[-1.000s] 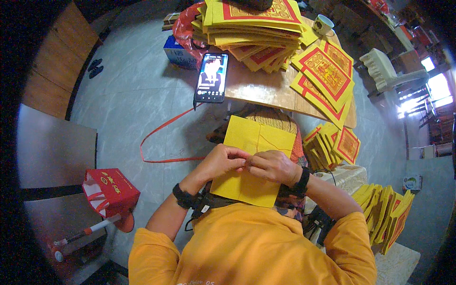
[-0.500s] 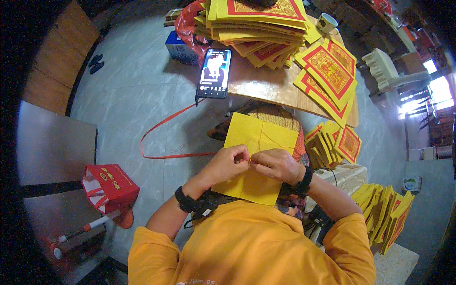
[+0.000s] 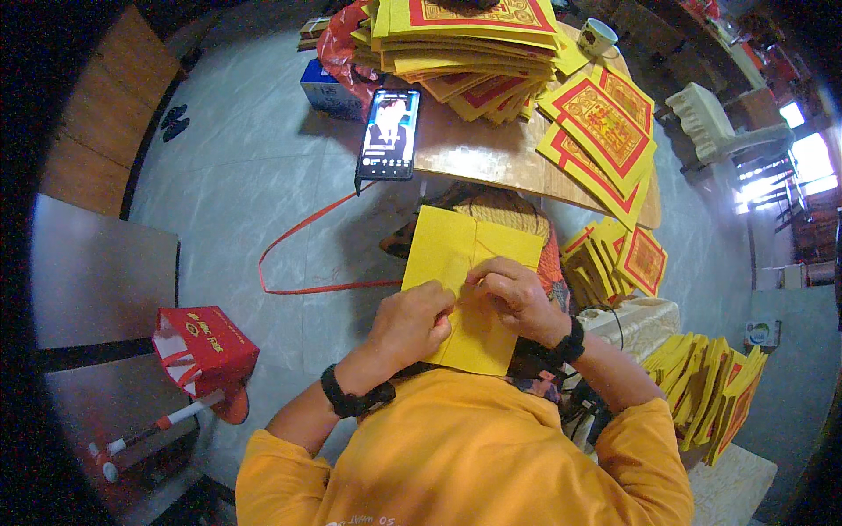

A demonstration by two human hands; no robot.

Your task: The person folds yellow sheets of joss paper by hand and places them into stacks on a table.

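Observation:
A yellow paper packet [image 3: 438, 245] lies across my lap, with a thin reddish-brown string [image 3: 476, 235] running down its middle and a loose strand trailing to the right. My left hand [image 3: 410, 323] is closed in a fist over the packet's left side; whatever its fingers hold is hidden. Over the right half, my right hand [image 3: 517, 298] pinches with thumb and forefinger at the string, its other fingers curled. A small gap separates the two hands.
Ahead, a wooden table [image 3: 491, 167] bears a tall stack of yellow-and-red printed papers [image 3: 465, 61], loose sheets [image 3: 605, 123], a mug [image 3: 598, 37] and a lit phone [image 3: 388, 136]. More bundles [image 3: 702, 386] stand at right. A red bag [image 3: 206, 346] and red strap [image 3: 289, 237] are at left.
My hands have drawn apart from the packet's middle, the left moving left and slightly down, the right turning and shifting slightly right. The packet has shifted slightly left.

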